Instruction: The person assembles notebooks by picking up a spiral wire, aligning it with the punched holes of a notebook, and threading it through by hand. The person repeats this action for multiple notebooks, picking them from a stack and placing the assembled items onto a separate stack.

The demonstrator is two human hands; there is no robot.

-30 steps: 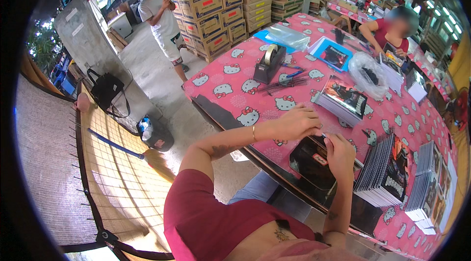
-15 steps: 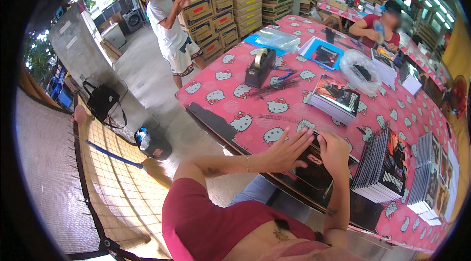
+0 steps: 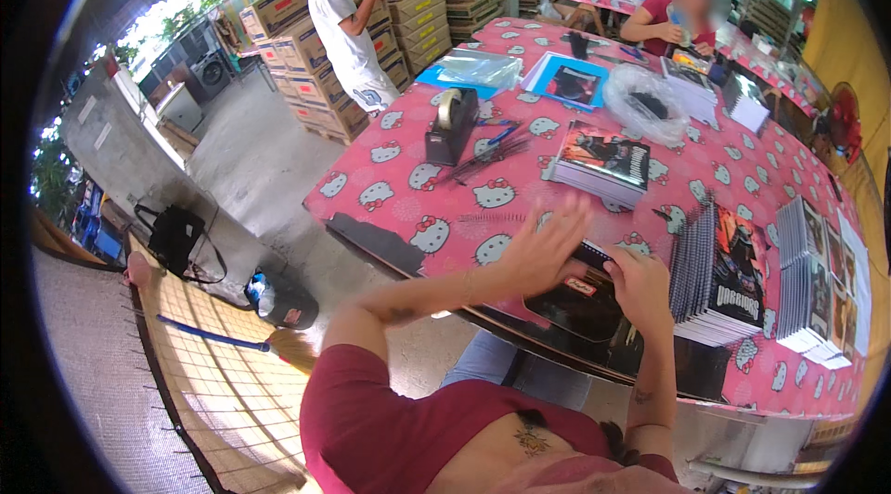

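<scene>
A dark-covered spiral notebook (image 3: pixel 568 310) lies at the near edge of the table, its black coil along the far side. My right hand (image 3: pixel 642 288) has its fingers closed on the coil edge at the notebook's right end. Over the coil's left end, my left hand (image 3: pixel 546 242) is held flat with fingers stretched out, smeared by motion and holding nothing. Whether its palm touches the coil cannot be made out. Beyond it a loose wire coil (image 3: pixel 492 218) lies on the pink patterned tablecloth (image 3: pixel 371 169). Just right of my right hand stands a stack of spiral-bound notebooks (image 3: pixel 738 271).
A stack of unbound books (image 3: pixel 601 160), a black tape dispenser (image 3: pixel 452 128), loose black coils (image 3: pixel 487 160) and a clear plastic bag (image 3: pixel 647 106) are farther back. More bound notebooks (image 3: pixel 806 271) stand at right. A co-worker (image 3: pixel 670 25) sits across; another person (image 3: pixel 348 39) stands near cardboard boxes (image 3: pixel 302 67).
My left hand has lifted and slid leftward off the coil, uncovering more of it. My right hand keeps its grip at the notebook's edge. The whole view has shifted slightly.
</scene>
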